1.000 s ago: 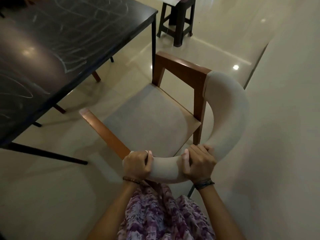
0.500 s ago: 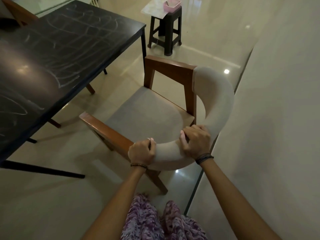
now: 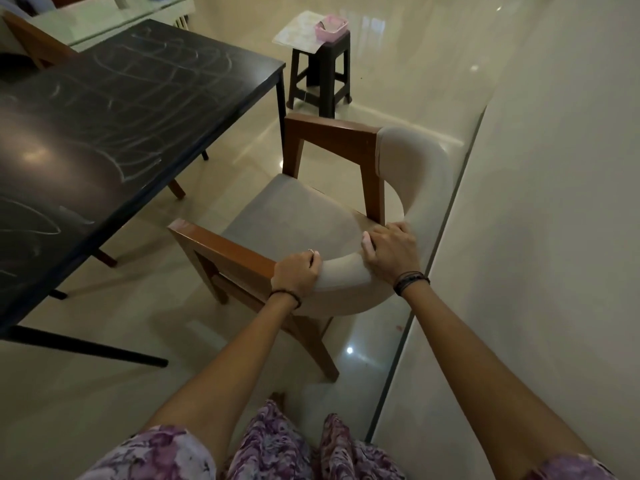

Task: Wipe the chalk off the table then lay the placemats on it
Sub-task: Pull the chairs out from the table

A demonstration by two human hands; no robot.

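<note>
Beside the wall, we've got both hands on the chair [image 3: 298, 213].
From the head cam: our left hand [image 3: 297, 274] and right hand [image 3: 391, 251] are curled over its padded backrest, gripping it. The black table [image 3: 138, 109], scribbled all over with chalk, sits just left; the placemats [image 3: 298, 36] look to be on that stool [image 3: 320, 77] behind.

Purple floral garment [image 3: 277, 448], dark bracelets on both wrists [image 3: 410, 281], ring on the left hand [image 3: 296, 273].

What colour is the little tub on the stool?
Pink: the small plastic tub on the dark stool, head view.
</note>
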